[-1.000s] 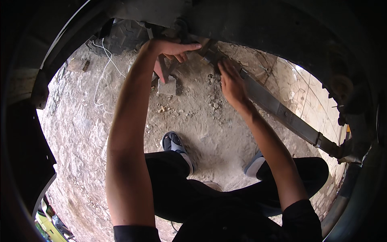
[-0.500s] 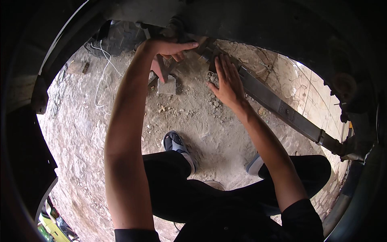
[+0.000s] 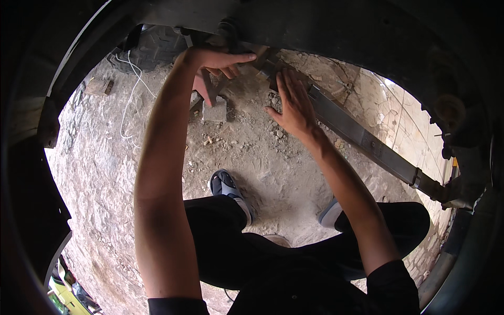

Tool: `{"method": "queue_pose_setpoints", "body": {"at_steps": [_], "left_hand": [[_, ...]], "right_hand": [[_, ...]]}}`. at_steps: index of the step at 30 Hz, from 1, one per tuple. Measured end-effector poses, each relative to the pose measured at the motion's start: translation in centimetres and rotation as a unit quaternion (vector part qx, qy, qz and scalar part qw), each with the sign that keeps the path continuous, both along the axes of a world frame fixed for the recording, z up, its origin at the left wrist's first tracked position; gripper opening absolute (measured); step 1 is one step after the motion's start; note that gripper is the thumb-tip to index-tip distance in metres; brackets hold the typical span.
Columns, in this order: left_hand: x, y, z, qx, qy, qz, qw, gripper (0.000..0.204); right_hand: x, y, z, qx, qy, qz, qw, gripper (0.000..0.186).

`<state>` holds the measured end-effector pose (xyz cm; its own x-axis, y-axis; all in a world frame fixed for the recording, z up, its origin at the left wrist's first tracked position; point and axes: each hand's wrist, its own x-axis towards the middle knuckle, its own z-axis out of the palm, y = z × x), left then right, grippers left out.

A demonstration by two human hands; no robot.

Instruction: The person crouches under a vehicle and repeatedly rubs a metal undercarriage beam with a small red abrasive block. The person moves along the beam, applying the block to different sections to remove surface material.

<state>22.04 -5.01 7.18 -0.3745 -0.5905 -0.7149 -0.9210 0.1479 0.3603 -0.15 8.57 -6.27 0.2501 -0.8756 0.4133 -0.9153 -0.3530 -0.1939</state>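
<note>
My right hand (image 3: 298, 109) lies open at the bar's upper end; my left (image 3: 212, 59) is under the frame (image 3: 315, 31).
The bar (image 3: 362, 135) slants from my right fingers to the lower right, where it looks attached; whether its upper end is fastened or still to do, I can't tell. My right fingers are straight, thumb apart, clamped on nothing; my left fingers are partly hidden, so I can't tell their grip. A second ago my right thumb was tucked in; my left hand has barely shifted.
</note>
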Motion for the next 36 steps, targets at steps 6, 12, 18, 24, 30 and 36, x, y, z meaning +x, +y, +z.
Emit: {"method": "queue_pose_setpoints", "body": {"at_steps": [6, 12, 18, 24, 30, 36], "left_hand": [[-0.5, 0.1, 0.1, -0.012, -0.019, 0.000, 1.000, 0.113], [-0.2, -0.2, -0.3, -0.017, -0.020, -0.010, 1.000, 0.115], [-0.1, -0.1, -0.7, -0.022, -0.018, -0.015, 0.999, 0.117], [-0.3, -0.2, 0.2, -0.037, -0.022, -0.004, 0.999, 0.117], [-0.5, -0.9, -1.2, -0.045, -0.018, 0.017, 0.999, 0.114], [-0.2, -1.7, -2.3, -0.028, 0.004, 0.003, 1.000, 0.112]], "right_hand": [[-0.1, 0.2, -0.2, -0.044, -0.048, -0.050, 0.997, 0.068], [-1.5, 0.3, -0.5, -0.060, -0.094, -0.024, 0.994, 0.047], [-1.1, 0.2, 1.5, -0.083, -0.172, -0.105, 0.976, 0.050], [-0.8, 0.4, -0.7, -0.026, 0.031, -0.053, 0.998, 0.070], [-0.4, 0.4, -0.9, -0.006, 0.033, -0.068, 0.997, 0.078], [-1.1, 0.1, -0.5, 0.001, 0.019, -0.110, 0.994, 0.080]]}}
